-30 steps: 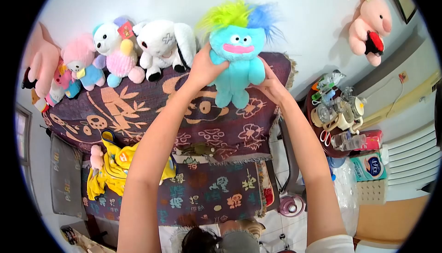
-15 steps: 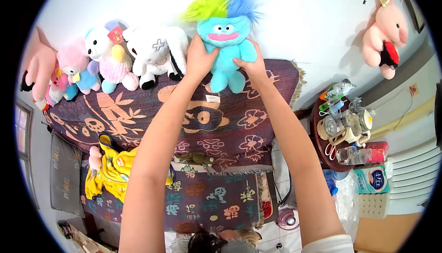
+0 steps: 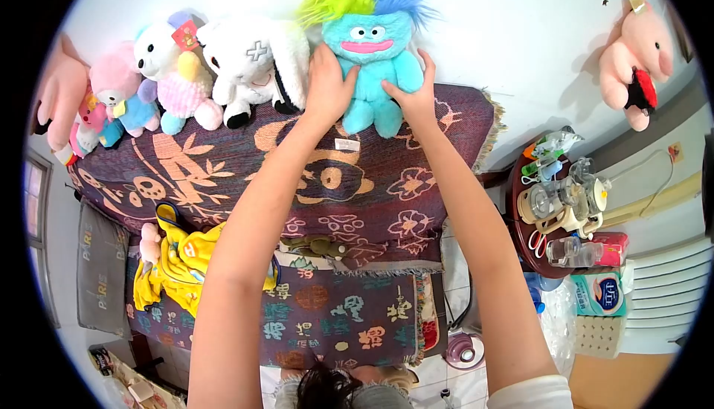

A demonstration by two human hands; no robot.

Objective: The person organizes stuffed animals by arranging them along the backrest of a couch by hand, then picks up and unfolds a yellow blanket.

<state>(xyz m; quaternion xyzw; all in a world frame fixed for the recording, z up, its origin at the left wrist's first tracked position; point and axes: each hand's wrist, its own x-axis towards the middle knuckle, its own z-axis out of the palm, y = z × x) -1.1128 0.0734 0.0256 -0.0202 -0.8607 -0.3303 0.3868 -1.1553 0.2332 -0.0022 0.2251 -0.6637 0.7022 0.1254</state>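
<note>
A turquoise plush monster [image 3: 370, 89] with shaggy green and blue hair and a pink mouth sits upright on the top edge of the covered sofa back [image 3: 297, 156], against the wall. My left hand [image 3: 329, 85] is around its side, thumb against the belly and fingers by its arm. On the other side my right hand [image 3: 415, 95] has its thumb at the belly, with its fingers spread apart beside the toy's arm. Close to my left hand sits a white plush rabbit [image 3: 253, 59] with a stitched cross.
More plush toys, among them a pastel bear [image 3: 178, 74], line the sofa back leftward. A pink plush [image 3: 636, 59] hangs on the right wall. Yellow clothing [image 3: 178, 260] lies on the seat. A round table [image 3: 520, 238] at right holds jars and a kettle.
The fingers of my right hand have loosened and spread away from the plush monster's arm. My left hand keeps its place at the toy's side. The view has shifted slightly.
</note>
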